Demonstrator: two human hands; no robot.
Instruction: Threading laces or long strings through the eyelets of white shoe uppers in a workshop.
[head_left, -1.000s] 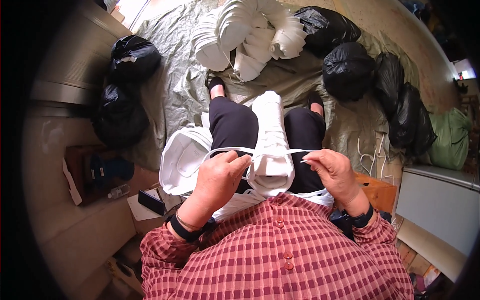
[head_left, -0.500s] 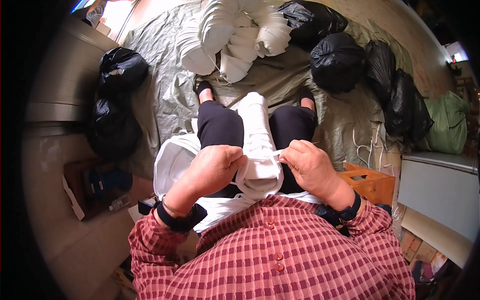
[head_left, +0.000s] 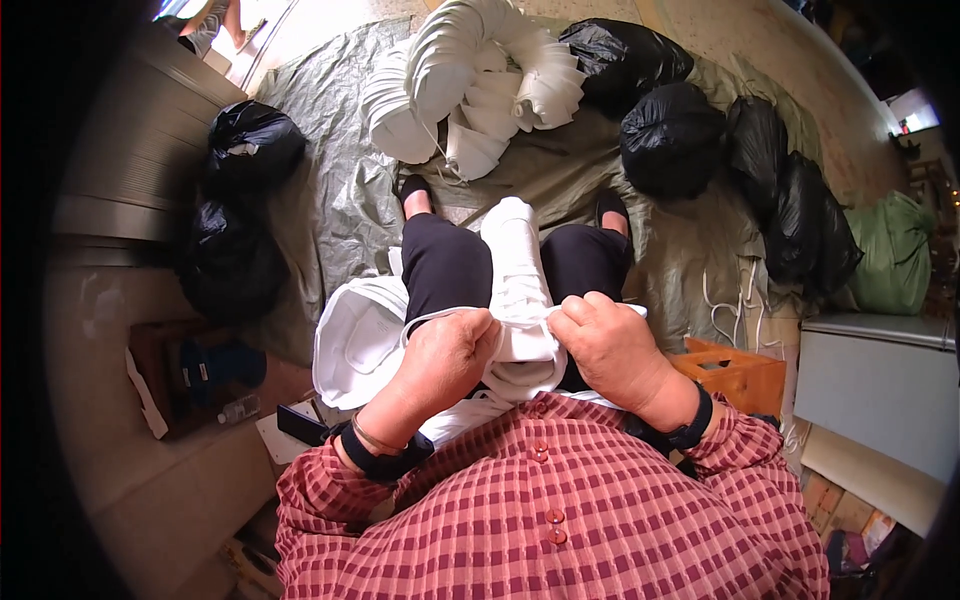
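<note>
A white shoe upper (head_left: pixel 518 250) lies lengthwise between my thighs, its toe end pointing away from me and its open end near my belly. White lace (head_left: pixel 437 314) crosses its front. Pinched closed, my left hand (head_left: pixel 445 355) grips the lace on the left side of the opening. On the other side my right hand (head_left: pixel 608 345) is closed on the lace too, with a length sticking out past its knuckles. Fingertips of both hands are partly hidden. Beside my left thigh rests another white upper (head_left: pixel 355 335), its hollow showing.
Nested white uppers (head_left: pixel 440 70) curl in a heap on the grey-green sheet (head_left: pixel 345 110) beyond my feet. Black bags (head_left: pixel 672 140) stand along both sides. At right are a wooden stool (head_left: pixel 740 370), loose white laces (head_left: pixel 740 300), a green sack (head_left: pixel 890 255) and a grey box (head_left: pixel 875 385).
My hands have drawn slightly closer together over the upper. A lace loop now arcs above my left hand, and lace shows beyond my right knuckles. The view has shifted slightly.
</note>
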